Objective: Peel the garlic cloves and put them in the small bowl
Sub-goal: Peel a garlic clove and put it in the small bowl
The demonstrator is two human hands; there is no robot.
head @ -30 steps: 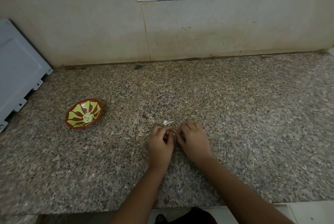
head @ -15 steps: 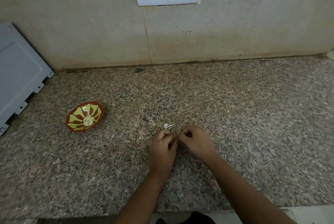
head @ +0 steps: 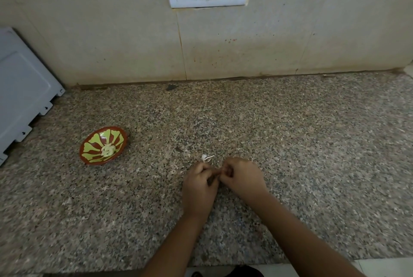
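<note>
**Head view – clove in hand, bowl off to the left**

Both hands are together over the granite countertop (head: 290,131). The left hand (head: 199,184) and the right hand (head: 242,176) have their fingers curled and their fingertips meet. They pinch something small between them, which I judge to be a garlic clove mid-peel. The clove itself is hidden, so its long axis and heading cannot be told.

A pale scrap of peel (head: 206,157) lies on the counter just beyond the knuckles.

The small bowl (head: 93,142) stands well apart to the left and slightly farther back, with peeled cloves (head: 108,149) already at its centre. The left hand is the nearer one – a drop-off would likely travel leftward and a little away from the body.
</note>
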